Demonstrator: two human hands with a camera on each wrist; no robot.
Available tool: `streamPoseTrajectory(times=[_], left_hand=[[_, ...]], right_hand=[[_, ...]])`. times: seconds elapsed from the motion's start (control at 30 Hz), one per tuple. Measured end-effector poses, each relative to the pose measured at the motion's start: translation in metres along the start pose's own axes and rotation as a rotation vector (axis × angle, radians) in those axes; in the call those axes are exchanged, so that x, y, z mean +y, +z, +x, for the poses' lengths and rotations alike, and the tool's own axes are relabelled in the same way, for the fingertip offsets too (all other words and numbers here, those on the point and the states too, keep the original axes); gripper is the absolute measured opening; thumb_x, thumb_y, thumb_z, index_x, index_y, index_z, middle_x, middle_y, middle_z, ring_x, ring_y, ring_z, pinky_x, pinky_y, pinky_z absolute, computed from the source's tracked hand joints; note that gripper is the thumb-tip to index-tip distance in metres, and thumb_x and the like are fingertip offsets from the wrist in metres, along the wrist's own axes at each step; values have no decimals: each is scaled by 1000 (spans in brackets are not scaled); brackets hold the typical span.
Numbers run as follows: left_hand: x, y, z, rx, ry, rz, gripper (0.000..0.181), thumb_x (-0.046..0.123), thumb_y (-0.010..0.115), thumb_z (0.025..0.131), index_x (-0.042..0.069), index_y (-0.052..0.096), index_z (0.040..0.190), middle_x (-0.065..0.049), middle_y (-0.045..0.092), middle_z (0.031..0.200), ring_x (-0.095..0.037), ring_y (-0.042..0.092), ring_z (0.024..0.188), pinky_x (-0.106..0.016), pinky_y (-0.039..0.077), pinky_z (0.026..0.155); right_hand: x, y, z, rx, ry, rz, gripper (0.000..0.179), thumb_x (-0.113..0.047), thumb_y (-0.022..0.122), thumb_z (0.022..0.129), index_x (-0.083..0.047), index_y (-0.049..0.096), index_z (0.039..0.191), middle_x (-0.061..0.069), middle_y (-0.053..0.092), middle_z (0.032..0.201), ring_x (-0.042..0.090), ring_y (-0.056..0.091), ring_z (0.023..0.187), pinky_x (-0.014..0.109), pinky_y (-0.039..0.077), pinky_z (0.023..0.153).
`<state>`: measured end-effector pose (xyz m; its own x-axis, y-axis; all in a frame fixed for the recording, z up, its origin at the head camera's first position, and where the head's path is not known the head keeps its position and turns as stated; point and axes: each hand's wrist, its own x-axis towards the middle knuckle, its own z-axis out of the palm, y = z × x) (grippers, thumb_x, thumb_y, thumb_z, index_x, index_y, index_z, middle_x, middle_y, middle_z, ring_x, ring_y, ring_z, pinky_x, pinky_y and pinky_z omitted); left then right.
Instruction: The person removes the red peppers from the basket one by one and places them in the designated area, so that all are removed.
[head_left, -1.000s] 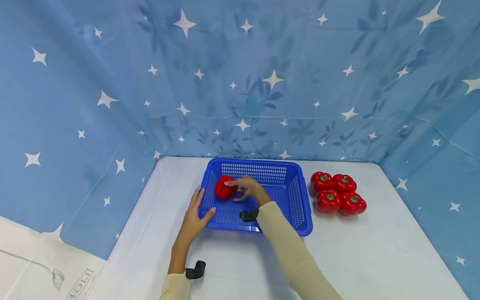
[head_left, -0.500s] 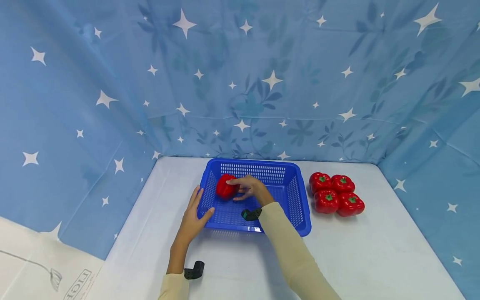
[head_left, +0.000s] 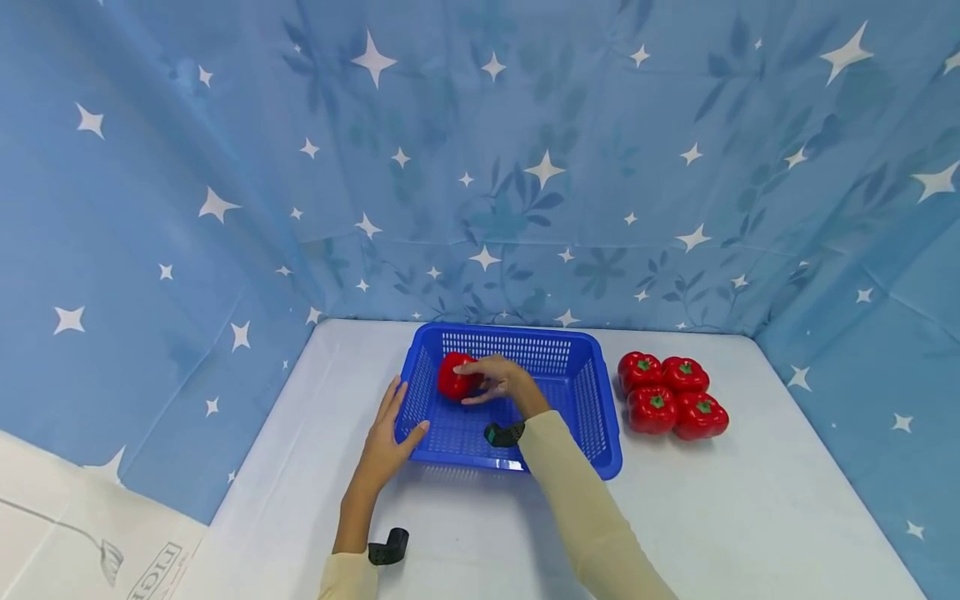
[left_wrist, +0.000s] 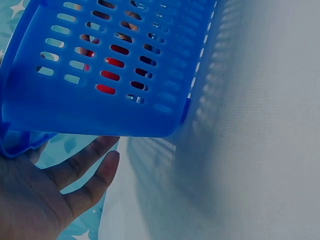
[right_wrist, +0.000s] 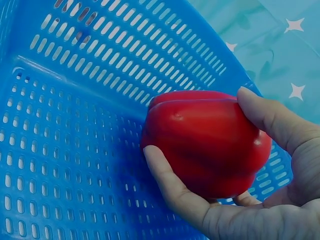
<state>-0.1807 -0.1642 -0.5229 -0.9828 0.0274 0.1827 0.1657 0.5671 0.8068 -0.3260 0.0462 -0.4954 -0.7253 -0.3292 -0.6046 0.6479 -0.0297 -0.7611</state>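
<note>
A blue perforated basket (head_left: pixel 465 457) sits on the white table. Inside it, toward the left back, my right hand (head_left: pixel 501 383) grips a red bell pepper (right_wrist: pixel 200 142). Its thumb lies on one end and the fingers curl round the other side. In the right wrist view the pepper is lying on its side, near the basket's slotted wall (right_wrist: pixel 125 55). My left hand (head_left: pixel 386 442) is at the basket's front left corner, fingers spread along the left side and thumb by the front rim. The left wrist view shows those fingers (left_wrist: pixel 90 192) nearly straight beside the basket's outer wall (left_wrist: pixel 90 112).
Several more red bell peppers (head_left: pixel 652 408) stand in a tight cluster right of the basket, green stems up. A blue star-patterned curtain (head_left: pixel 487 200) rises behind the table (head_left: pixel 720 517) and along both sides. Each wrist carries a black camera (head_left: pixel 390 547).
The pepper has shifted slightly right within the basket, together with my right hand. My left hand has kept its place at the corner. The head view has tilted a little.
</note>
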Motion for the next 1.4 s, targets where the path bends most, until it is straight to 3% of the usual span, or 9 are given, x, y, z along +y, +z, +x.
streamPoseTrajectory(times=[0.87,1.13,1.4], left_hand=[[-2,1,0,-3,-8,3,81,42,62,92,13,22,157,-1,12,166,-35,17,151,-62,27,112],[0,0,1,-8,4,-16,82,42,62,92,10,22,156,-4,12,166,-36,16,151,-62,23,115],[-2,0,1,0,10,-18,81,41,62,92,11,22,156,-5,12,166,-38,17,150,-63,23,114]], right_hand=[[0,-5,-3,-47,-84,-65,72,-17,74,85,-12,32,143,21,38,147,47,40,133,58,55,87],[-2,-6,-2,-53,-131,-87,69,-28,72,88,-8,36,143,21,44,144,46,48,128,56,57,84],[-5,-7,-7,-141,-154,-55,72,-38,66,92,-11,30,148,18,40,147,45,42,133,59,54,87]])
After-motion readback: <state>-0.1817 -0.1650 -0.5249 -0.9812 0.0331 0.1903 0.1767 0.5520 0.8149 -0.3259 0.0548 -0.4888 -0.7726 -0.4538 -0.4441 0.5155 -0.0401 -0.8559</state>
